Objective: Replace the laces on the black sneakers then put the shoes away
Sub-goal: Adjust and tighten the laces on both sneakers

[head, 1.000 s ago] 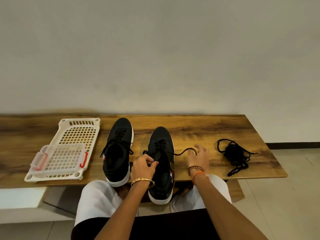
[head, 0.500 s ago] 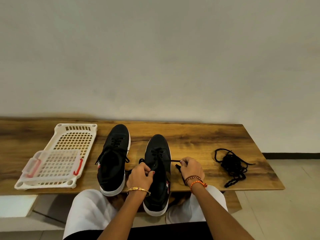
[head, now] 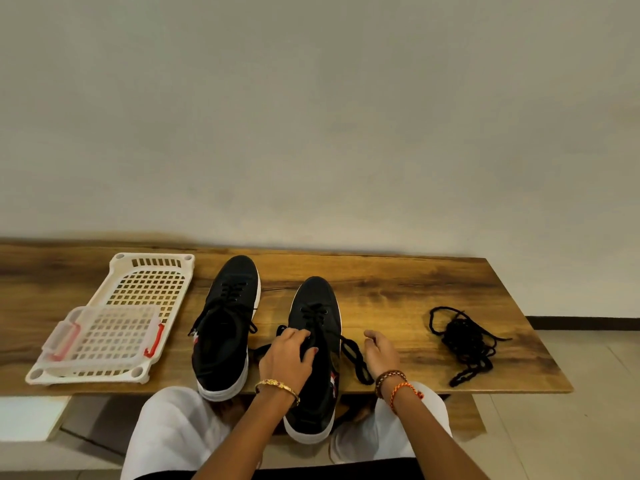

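Note:
Two black sneakers with white soles stand on the wooden bench (head: 398, 289), toes pointing to the wall. The left sneaker (head: 225, 334) is laced and stands alone. My left hand (head: 289, 355) grips the right sneaker (head: 315, 296) at its tongue, fingers curled over the laces. A loose black lace end (head: 355, 358) trails from that shoe onto the bench. My right hand (head: 381, 351) rests on the bench just right of this lace end, fingers loosely curled, with nothing seen in it. A tangled pile of black laces (head: 464, 344) lies further right.
A white perforated plastic tray (head: 187, 271) lies at the bench's left, with a smaller clear basket with red clips (head: 104, 337) on it. The wall runs close behind the bench. My knees in white trousers sit under the front edge. Tiled floor lies to the right.
My right hand has let go of the lace end it pinched and moved right onto the bench. The lace now lies slack. My left hand has stayed on the right sneaker.

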